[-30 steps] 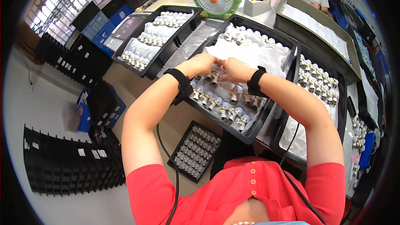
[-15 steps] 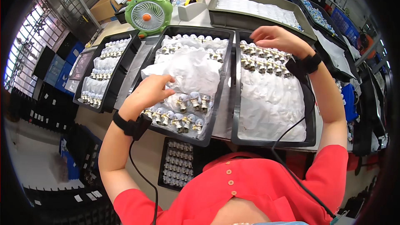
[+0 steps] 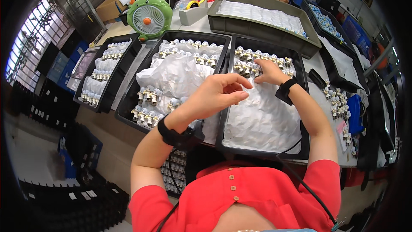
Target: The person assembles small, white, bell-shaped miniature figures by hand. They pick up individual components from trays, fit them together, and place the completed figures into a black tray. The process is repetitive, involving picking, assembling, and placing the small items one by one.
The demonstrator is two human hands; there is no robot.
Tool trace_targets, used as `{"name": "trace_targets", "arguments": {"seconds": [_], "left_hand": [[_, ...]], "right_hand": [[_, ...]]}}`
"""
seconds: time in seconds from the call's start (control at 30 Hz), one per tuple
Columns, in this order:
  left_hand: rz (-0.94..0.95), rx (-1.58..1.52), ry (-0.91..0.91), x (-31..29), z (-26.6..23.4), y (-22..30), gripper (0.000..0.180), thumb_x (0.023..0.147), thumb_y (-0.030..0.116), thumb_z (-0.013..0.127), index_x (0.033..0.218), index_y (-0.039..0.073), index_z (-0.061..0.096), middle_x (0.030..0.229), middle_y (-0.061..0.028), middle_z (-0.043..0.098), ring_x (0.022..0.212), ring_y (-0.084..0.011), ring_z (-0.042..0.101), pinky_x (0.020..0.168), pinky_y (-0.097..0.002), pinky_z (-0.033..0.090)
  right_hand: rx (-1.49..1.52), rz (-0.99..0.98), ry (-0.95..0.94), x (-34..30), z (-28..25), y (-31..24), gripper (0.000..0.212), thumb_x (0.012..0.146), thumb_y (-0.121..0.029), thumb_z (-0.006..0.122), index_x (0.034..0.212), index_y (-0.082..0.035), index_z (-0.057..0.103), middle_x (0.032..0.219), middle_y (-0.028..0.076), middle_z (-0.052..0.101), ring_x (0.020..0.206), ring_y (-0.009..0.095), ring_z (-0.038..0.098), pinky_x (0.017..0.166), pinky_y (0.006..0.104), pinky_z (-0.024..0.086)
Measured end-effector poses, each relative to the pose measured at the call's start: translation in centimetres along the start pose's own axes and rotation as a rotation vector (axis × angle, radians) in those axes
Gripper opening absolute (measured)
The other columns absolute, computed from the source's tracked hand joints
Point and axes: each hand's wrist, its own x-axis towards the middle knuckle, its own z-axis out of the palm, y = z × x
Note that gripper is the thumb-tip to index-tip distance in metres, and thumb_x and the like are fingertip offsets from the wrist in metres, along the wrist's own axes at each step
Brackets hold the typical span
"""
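My hands are apart from each other. My left hand [image 3: 221, 92] hangs over the left edge of the main tray [image 3: 304, 116], a deep black box with smooth walls and rounded corners; its fingers curl loosely, thumb clear of them, with nothing visible between. My right hand [image 3: 271, 72] reaches down inside the main tray, fingertips bent at the nearer row of figurines [image 3: 246, 56]; I cannot tell whether they grip one. These small glossy figures, round pale-blue heads over white bodies with yellow touches, stand close in two rows at the main tray's far end. Thin white sheeting [image 3: 262, 116], softly wrinkled, covers the rest of its floor.

Left of the main tray, a second black tray [image 3: 193, 36] holds more figures around a crumpled white heap. Beyond the main tray is a ribbed-walled olive tray [image 3: 262, 35]; to its right, loose figures [image 3: 339, 103] lie on the pale desk [image 3: 319, 99].
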Motion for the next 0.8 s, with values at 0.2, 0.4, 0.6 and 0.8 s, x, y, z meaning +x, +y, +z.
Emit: {"name": "trace_targets", "arguments": {"seconds": [0.2,0.4,0.6,0.8], "left_hand": [[0.119,-0.09,0.278,2.9,1.4,-2.5,0.044,0.085,0.007,0.06,0.126,0.003,0.045,0.111,-0.0056,0.048,0.095,-0.0097,0.051,0.079,-0.0228,0.045],[0.19,-0.212,0.358,4.1,1.8,-4.3,0.057,0.082,0.008,0.066,0.13,0.005,0.036,0.123,-0.0098,0.039,0.109,-0.0186,0.05,0.085,-0.0281,0.047],[0.165,-0.295,0.362,4.0,1.9,-4.7,0.043,0.083,0.004,0.063,0.118,0.005,0.038,0.116,-0.0086,0.041,0.1,-0.0162,0.055,0.079,-0.0251,0.048],[0.166,-0.508,0.351,4.4,1.8,-5.9,0.032,0.087,0.01,0.059,0.114,0.004,0.041,0.11,-0.011,0.05,0.092,-0.0161,0.06,0.078,-0.0281,0.051]], "right_hand": [[0.483,-0.126,0.212,-2.6,-5.2,-4.3,0.087,0.06,-0.012,0.078,0.136,-0.011,0.035,0.113,0.013,0.058,0.1,0.024,0.057,0.085,0.0339,0.046],[0.583,-0.334,0.364,-4.8,-6.0,-8.8,0.093,0.062,-0.013,0.081,0.139,-0.013,0.029,0.123,0.007,0.054,0.106,0.019,0.054,0.089,0.0336,0.042],[0.569,-0.451,0.431,-4.9,-3.6,-9.3,0.091,0.062,-0.008,0.08,0.139,-0.009,0.03,0.122,0.009,0.053,0.109,0.022,0.053,0.096,0.0355,0.041],[0.648,-0.406,0.385,-5.2,-3.1,-9.2,0.094,0.06,-0.012,0.082,0.139,-0.01,0.03,0.124,0.01,0.052,0.111,0.022,0.052,0.089,0.034,0.043]]}}
